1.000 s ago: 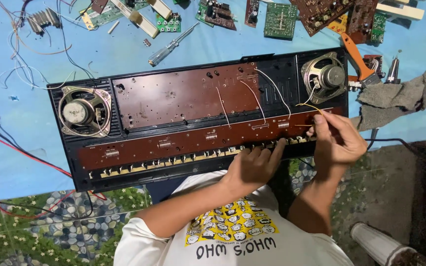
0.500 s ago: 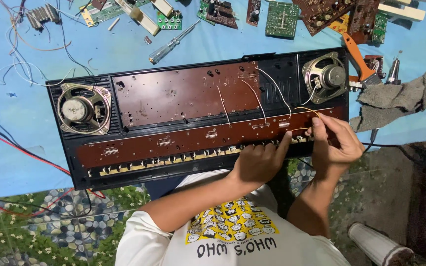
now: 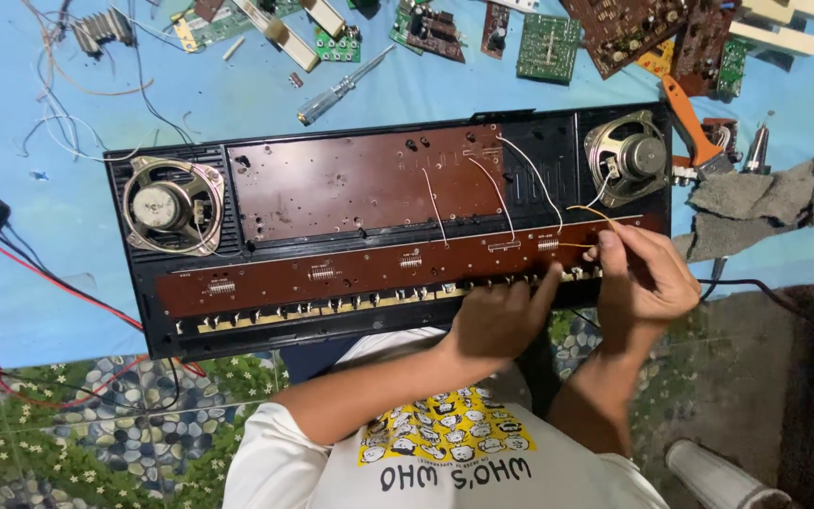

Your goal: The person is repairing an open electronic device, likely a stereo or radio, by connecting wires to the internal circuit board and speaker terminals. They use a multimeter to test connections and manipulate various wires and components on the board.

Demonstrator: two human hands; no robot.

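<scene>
Head view: opened electronic keyboard chassis (image 3: 369, 236) lies on blue mat (image 3: 68, 226), speakers at both ends. Left hand (image 3: 496, 320) rests on the near edge by the key contacts, fingers loosely curled, gripping nothing. Right hand (image 3: 643, 278) pinches a yellow wire (image 3: 591, 213) at the long brown circuit board (image 3: 332, 275). Screwdriver (image 3: 341, 88) lies well apart.

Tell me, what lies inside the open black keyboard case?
Two brown circuit boards, thin white wires and two round speakers show inside the case. Both hands cover the lower-right board edge.
</scene>
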